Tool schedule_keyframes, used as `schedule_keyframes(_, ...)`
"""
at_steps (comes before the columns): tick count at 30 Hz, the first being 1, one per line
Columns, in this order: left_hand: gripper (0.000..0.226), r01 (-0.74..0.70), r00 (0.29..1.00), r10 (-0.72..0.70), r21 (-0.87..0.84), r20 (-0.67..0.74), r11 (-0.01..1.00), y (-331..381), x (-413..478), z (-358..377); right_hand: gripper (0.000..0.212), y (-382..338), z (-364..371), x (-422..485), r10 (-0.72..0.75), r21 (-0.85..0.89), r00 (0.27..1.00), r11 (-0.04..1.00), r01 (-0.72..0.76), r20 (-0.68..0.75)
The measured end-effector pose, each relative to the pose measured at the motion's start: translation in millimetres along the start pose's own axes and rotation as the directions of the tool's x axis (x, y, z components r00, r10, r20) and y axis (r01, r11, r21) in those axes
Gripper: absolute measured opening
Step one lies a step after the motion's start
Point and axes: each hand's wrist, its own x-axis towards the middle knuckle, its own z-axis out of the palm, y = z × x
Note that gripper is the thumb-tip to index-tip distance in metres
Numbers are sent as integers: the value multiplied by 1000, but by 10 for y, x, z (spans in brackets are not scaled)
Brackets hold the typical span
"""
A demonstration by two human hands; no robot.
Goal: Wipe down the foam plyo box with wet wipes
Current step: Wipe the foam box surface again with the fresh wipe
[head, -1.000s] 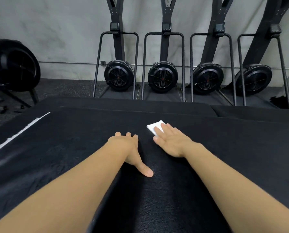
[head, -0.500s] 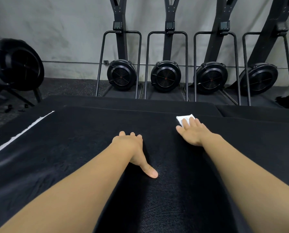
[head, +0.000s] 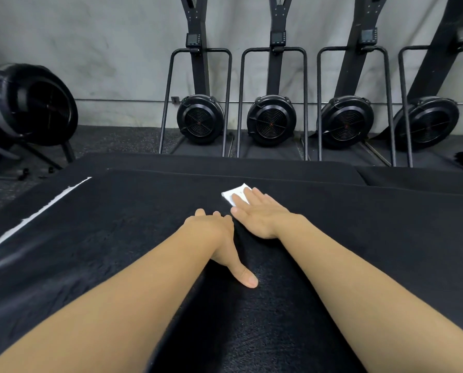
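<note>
Gym wall (head: 90,49) facing me | my right hand (head: 260,214) is pressing flat on wet wipe (head: 234,194) near plyo box (head: 117,238) far edge | my left hand (head: 217,235) is resting spread, empty, just beside

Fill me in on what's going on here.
A person is cleaning the top of a black foam box with a white wipe. The right hand lies flat on the wipe, fingers straight, pressing it to the surface towards the far edge. The left hand rests on the box just beside it, thumb stretched out, holding nothing.
</note>
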Motion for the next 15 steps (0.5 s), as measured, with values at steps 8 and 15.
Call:
schedule_keyframes(8, 146, 19, 999, -18, -9, 36, 1000, 10, 42, -14, 54, 560, -235, 190, 238, 40, 966, 971, -235, -102)
schedule_keyframes(15, 144, 21, 999, -20, -26, 29, 999, 22, 33, -19, 58, 1379, -310, -83, 443, 68, 891, 896, -438, -101)
